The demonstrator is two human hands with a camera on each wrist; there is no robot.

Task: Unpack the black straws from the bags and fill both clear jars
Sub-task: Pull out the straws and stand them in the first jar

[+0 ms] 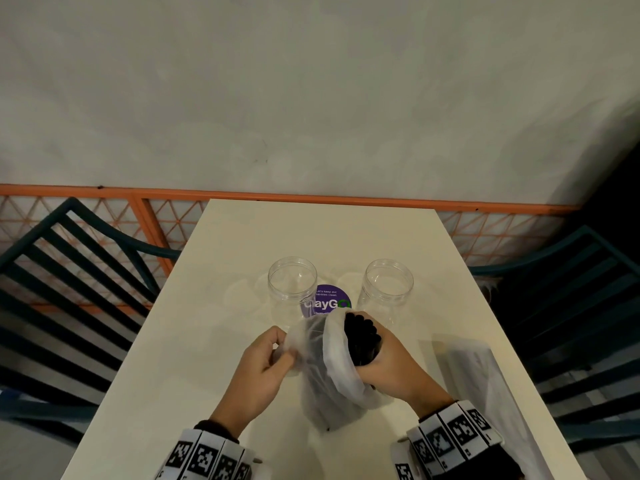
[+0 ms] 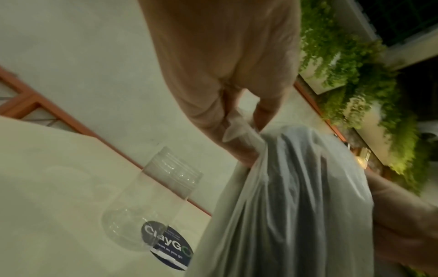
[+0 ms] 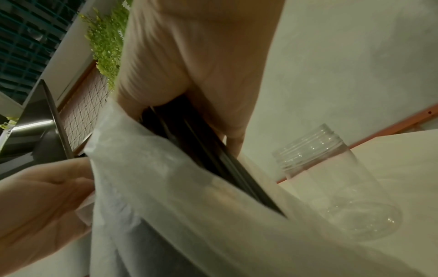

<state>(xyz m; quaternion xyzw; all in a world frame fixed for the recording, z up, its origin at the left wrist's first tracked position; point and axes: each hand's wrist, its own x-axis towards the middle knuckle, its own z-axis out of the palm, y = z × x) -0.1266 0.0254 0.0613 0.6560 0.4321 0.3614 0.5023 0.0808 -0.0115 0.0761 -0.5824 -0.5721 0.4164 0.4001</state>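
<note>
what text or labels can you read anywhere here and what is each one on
"ClayGo": large white letters on the round purple sticker on the table, partly behind the left jar.
"Let's keep our ...antries clean.": small print at the sticker's top, first letters hidden.
"...lean as you go": lower line, read in the left wrist view.
Wristband markers: square codes; the tiny characters beside them are too small to read.

The left hand (image 1: 268,362) pinches the thin plastic between its thumb and fingers. The right hand (image 1: 391,365) curls its fingers around the dark bundle (its thumb is hidden from above). Both hands sit close together, out in front of the body. Each wrist wears a band with black and white squares.
</note>
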